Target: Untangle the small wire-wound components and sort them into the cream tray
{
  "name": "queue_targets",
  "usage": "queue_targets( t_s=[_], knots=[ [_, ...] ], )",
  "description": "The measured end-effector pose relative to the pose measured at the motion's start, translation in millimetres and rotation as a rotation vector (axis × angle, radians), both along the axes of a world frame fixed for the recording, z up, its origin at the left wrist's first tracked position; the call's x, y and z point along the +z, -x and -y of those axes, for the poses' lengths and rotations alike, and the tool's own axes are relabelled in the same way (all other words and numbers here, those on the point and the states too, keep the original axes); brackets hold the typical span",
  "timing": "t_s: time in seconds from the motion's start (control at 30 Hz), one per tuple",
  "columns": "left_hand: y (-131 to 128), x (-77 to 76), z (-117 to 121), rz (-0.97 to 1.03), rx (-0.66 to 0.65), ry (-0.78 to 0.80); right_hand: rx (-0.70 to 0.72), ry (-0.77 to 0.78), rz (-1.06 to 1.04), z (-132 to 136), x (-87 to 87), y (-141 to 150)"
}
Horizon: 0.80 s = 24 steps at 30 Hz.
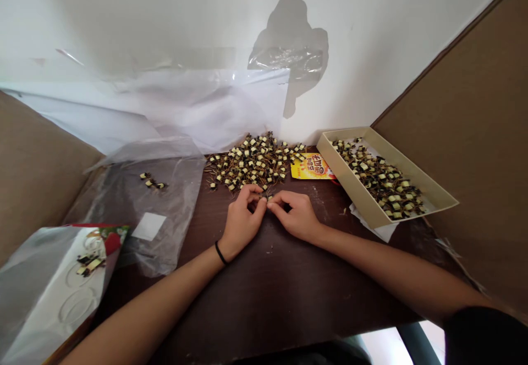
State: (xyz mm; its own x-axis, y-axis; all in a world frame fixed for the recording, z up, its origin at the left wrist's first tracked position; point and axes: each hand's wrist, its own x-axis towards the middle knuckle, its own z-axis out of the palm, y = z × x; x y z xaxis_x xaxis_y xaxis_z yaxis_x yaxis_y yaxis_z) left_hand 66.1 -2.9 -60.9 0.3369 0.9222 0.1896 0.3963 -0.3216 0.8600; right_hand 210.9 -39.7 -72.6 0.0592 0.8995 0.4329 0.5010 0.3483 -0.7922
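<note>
My left hand (pixel 244 217) and my right hand (pixel 297 214) meet over the dark table (pixel 264 299), thumbs and fingertips pinched. Between them is a small coil component (pixel 269 197), mostly hidden by the fingers; it looks dark with thin leads. Just beyond my fingers lies a heap of similar coils (pixel 251 161), with yellow wrapping, black ends and fine copper-coloured wires. More of these coils (pixel 388 181) fill much of a shallow cream box (pixel 350 186) to the right of my right hand.
A yellow printed packet (pixel 311 167) lies between heap and box. On the left, a clear plastic bag (pixel 181 189) carries a few coils (pixel 152 181), and a printed bag (pixel 49 293) holds several more. Brown panels (pixel 474 134) flank the table; a white wall (pixel 350 79) stands behind.
</note>
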Motion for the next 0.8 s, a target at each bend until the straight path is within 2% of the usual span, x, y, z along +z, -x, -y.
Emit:
queue_targets(
  t_s=[0.27, 0.4, 0.5, 0.67, 0.8],
  knots=[
    [0, -1.2, -2, 0.014, 0.036, 0.018, 0.042, 0.052, -0.067, -1, 1.6, -2],
    [1, -2.5, -4, 0.047, 0.041, 0.057, 0.06, 0.046, -0.185, -2, 4.9, -6],
    [2, -3.4, -6, 0.117, -0.012, 0.096, 0.023, 0.069, -0.285, -8, 4.3, -12],
    [4, -1.9, -6, 0.239, -0.142, 0.139, 0.203, 0.266, -0.409, -17, 1.2, -18],
    [6, -1.3, -6, 0.234, -0.204, 0.14, 0.253, 0.314, -0.394, -16, 2.1, -19]
  ],
)
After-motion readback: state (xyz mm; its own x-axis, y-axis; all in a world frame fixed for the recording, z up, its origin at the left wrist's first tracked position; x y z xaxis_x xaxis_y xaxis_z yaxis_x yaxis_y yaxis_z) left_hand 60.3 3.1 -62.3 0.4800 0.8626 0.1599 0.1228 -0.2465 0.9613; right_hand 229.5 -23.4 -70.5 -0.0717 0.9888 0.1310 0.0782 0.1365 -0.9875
